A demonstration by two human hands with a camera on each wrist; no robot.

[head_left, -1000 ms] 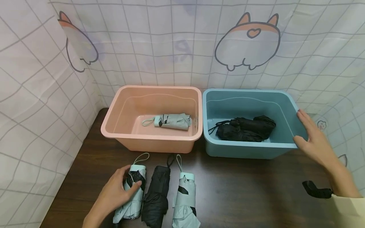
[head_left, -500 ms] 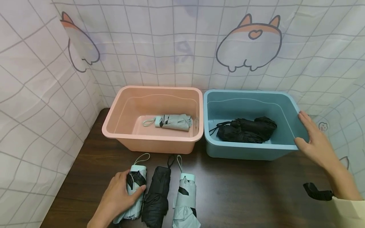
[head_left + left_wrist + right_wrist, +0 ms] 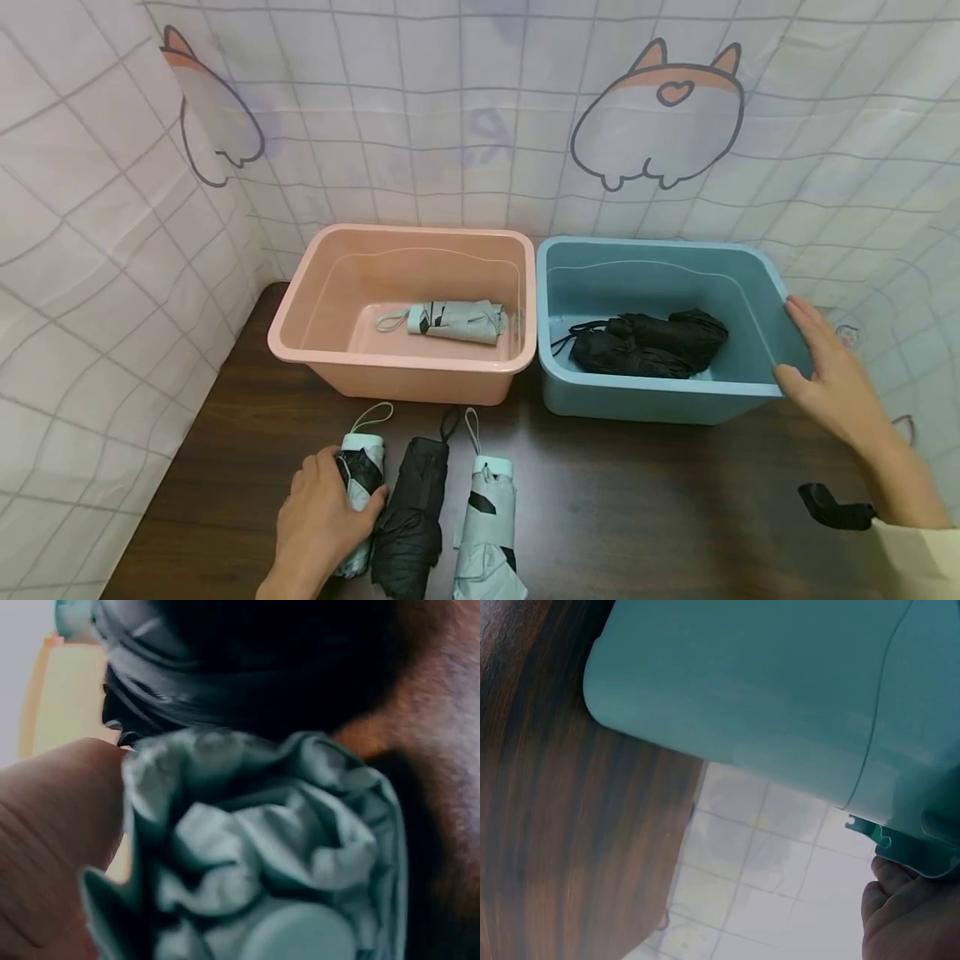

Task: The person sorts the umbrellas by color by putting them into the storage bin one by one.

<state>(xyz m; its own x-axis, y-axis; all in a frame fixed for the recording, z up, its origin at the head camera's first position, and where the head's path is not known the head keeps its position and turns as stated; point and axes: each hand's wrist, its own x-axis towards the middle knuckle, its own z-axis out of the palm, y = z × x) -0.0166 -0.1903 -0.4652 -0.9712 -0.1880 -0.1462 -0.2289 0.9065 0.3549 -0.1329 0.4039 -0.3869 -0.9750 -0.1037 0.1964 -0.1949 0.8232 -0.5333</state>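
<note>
My left hand wraps over a light mint folded umbrella with a black patch, at the left of the row on the table; its fingers lie on the far side, the thumb toward the middle. In the left wrist view the crumpled end of that umbrella fills the front, with a dark umbrella behind it. My right hand holds the right rim of the blue plastic bin, thumb near the front corner. In the right wrist view its fingers curl at the rim's lip.
A black folded umbrella and another mint one lie beside the gripped one. Behind them stands a pink bin holding a mint umbrella. Black umbrellas lie in the blue bin. Checked cloth hangs behind the dark table.
My left hand has shifted slightly right and farther over the left mint umbrella, its thumb now reaching toward the black one. My right hand has stayed at the blue bin's rim.
</note>
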